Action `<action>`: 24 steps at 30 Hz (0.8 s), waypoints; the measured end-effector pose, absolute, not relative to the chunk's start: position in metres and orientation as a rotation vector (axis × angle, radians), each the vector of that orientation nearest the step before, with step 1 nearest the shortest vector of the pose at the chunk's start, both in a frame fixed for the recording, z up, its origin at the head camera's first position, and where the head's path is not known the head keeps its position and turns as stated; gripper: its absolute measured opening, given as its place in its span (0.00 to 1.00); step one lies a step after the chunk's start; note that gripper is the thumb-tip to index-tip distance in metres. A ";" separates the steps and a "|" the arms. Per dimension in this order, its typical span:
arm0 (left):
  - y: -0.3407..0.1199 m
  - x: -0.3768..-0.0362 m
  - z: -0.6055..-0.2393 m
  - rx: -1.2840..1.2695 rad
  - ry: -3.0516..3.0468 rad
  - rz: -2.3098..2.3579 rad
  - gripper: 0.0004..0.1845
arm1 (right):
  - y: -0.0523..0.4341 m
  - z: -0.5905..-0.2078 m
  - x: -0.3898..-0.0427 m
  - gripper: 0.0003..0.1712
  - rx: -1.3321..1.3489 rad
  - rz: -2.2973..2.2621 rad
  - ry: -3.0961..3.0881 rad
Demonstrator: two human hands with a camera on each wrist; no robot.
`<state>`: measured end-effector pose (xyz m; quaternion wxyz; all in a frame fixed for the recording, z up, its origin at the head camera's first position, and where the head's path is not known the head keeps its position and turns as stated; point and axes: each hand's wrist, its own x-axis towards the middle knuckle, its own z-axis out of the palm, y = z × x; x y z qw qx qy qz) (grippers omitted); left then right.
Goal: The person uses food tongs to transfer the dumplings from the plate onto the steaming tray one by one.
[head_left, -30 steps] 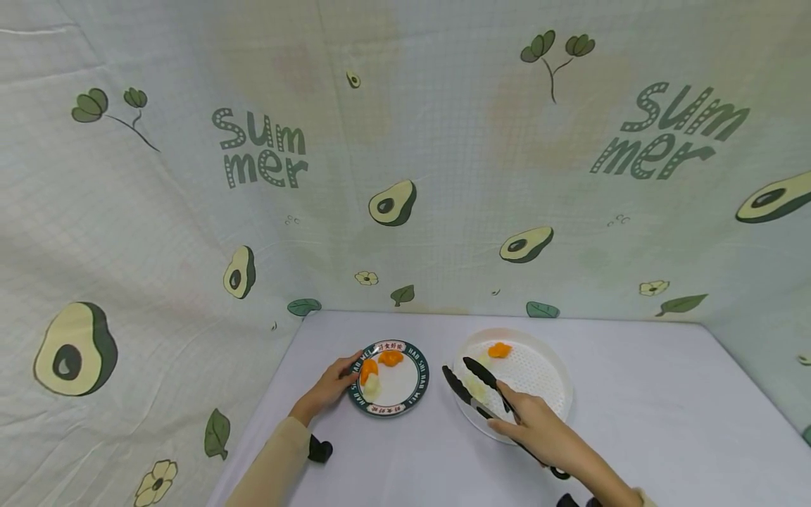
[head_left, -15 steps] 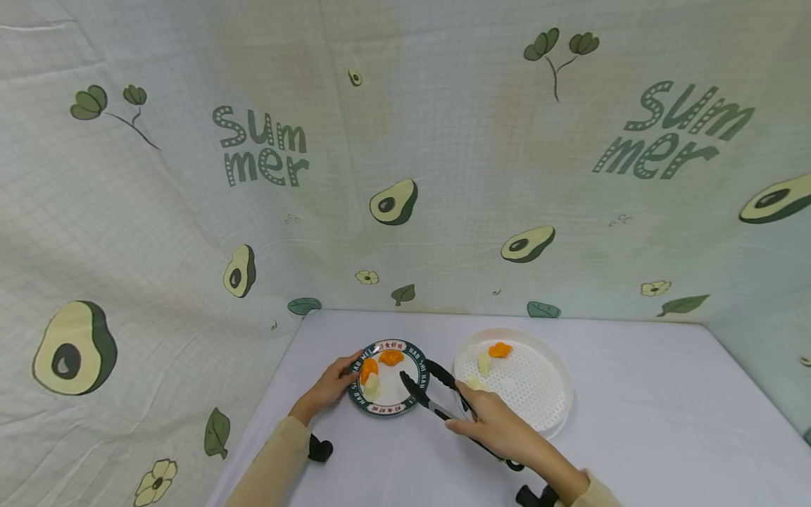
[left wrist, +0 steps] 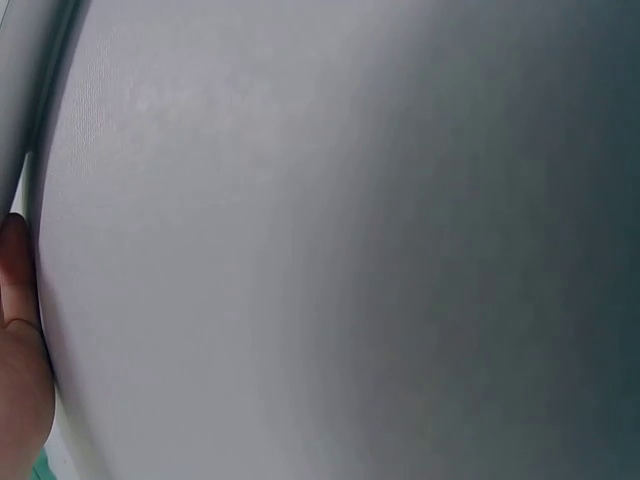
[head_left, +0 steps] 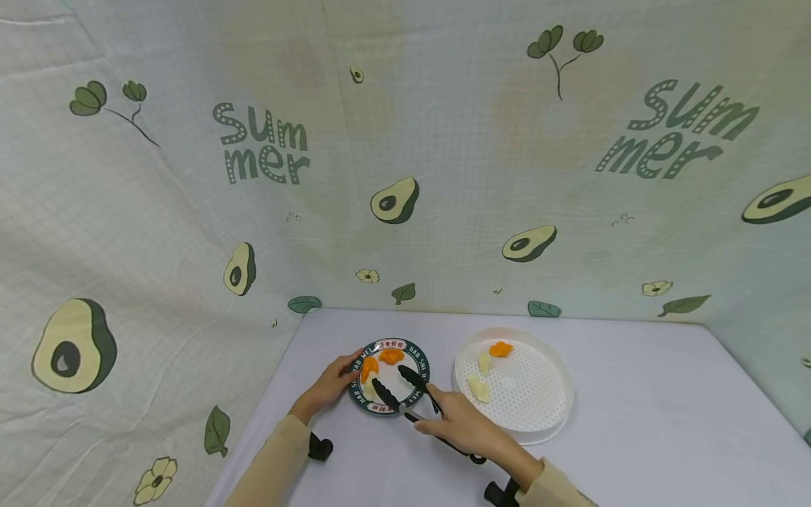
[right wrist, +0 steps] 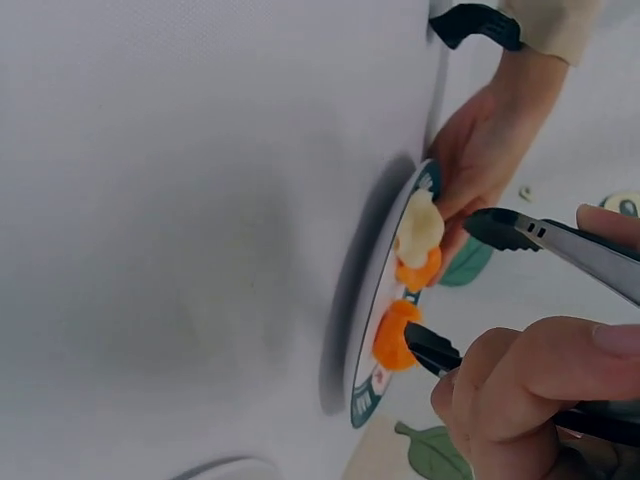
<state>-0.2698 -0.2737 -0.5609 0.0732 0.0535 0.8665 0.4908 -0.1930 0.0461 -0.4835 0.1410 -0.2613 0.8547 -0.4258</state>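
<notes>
My left hand (head_left: 328,387) holds the left rim of a small plate (head_left: 418,352) with a green lettered border. On that plate lie orange pieces (head_left: 391,356) and a pale yellow piece (right wrist: 418,232), food-like and irregular in shape. My right hand (head_left: 465,422) grips black-tipped metal tongs (right wrist: 590,262). The tongs' arms are spread over the plate's right half, with nothing between the tips. In the left wrist view only part of the left hand (left wrist: 20,370) shows at the left edge, beside a blurred pale surface.
Right of the plate stands a round white tray (head_left: 532,398) with a dimpled base. It bears one orange piece (head_left: 500,349) and two pale pieces, one nearer the front (head_left: 478,388). Behind the white table (head_left: 646,408) hangs a printed cloth (head_left: 443,141).
My right hand has carried the tongs leftward from over the tray to over the plate, uncovering the tray's pale pieces. The left hand and the plate have stayed in place.
</notes>
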 end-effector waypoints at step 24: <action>-0.273 -0.269 -0.561 0.145 2.611 1.464 0.28 | 0.013 -0.504 -0.202 0.48 -0.726 -1.205 2.452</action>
